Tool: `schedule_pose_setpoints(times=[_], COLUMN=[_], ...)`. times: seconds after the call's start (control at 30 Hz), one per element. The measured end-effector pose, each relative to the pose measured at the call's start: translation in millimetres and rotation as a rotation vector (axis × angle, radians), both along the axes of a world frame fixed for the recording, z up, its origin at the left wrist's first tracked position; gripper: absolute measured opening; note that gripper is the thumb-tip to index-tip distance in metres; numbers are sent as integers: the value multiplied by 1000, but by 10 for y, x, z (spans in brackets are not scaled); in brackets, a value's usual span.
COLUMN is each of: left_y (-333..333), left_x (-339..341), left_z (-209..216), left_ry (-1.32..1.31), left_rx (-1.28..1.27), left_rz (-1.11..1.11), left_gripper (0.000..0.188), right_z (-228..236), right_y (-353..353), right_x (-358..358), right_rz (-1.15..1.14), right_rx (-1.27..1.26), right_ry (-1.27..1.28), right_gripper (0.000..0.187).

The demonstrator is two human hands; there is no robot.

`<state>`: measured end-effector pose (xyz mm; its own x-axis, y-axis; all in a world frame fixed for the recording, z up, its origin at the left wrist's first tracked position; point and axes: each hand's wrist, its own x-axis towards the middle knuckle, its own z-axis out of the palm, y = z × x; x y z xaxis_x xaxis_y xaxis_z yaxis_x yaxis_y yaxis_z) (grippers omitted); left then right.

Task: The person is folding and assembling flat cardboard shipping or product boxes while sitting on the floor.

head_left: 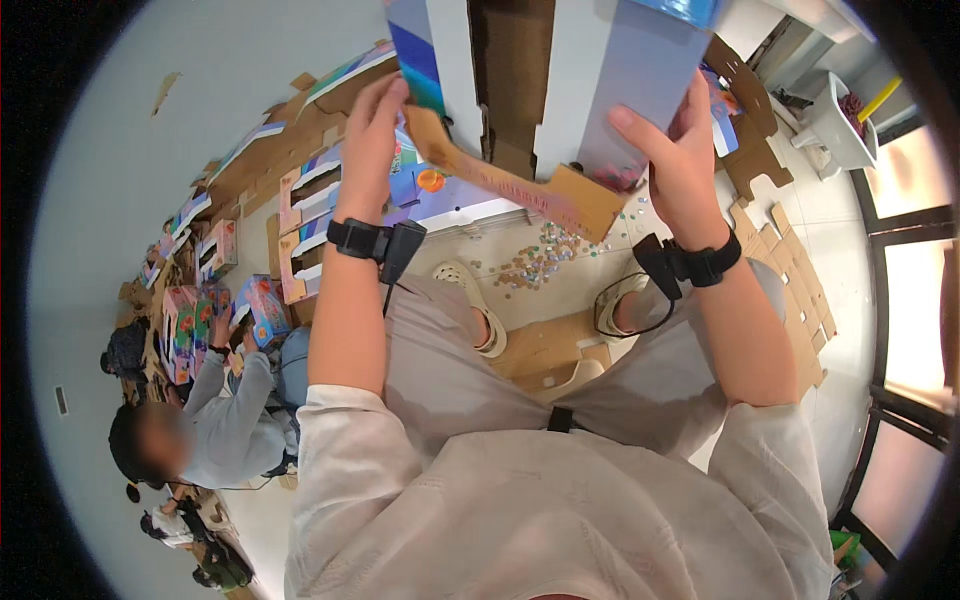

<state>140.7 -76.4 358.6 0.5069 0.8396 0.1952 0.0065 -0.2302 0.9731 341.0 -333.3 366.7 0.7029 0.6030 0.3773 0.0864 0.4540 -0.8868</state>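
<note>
left hand grip clasps cardboard box | right hand grip clasps opposite side

The cardboard box is showing a smooth, faintly glossy printed skin in white, blue and lilac outside, while its inner face and hanging flap are looking raw, brown and matt. The left hand and right hand gripping it are wearing black wrist straps that are looking like matt plastic and fabric, and the sleeves are reading as soft, slightly crinkled pale cloth. The floor is looking smooth and lightly shiny, with flat brown cardboard offcuts and small paper-like scraps lying matt on it.
</note>
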Motion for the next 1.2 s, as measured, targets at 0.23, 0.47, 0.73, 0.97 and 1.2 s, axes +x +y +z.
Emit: schedule_pose_setpoints(times=[0.23, 0.47, 0.73, 0.97, 1.2], left_y=[17, -164, -81, -85, 77], left_x=[-281, -324, -302, -244, -351], left_z=[-35, 12, 82, 60, 53], left_ry=[105, 183, -105, -156, -230], left_rx=[-144, 349, 137, 689, 241], left_rz=[-446, -396, -67, 260, 506], left_gripper=[69, 101, 51, 60, 65], right_z=[60, 60, -41, -16, -266], right_y=[-97, -109, -74, -58, 59], right_x=[-23, 38, 45, -26, -130], right_rz=[-8, 110, 308, 418, 285], right_rx=[-56, -107, -241, -305, -458], right_ry=[-122, -202, 87, 168, 34], right_gripper=[92, 98, 106, 103, 100])
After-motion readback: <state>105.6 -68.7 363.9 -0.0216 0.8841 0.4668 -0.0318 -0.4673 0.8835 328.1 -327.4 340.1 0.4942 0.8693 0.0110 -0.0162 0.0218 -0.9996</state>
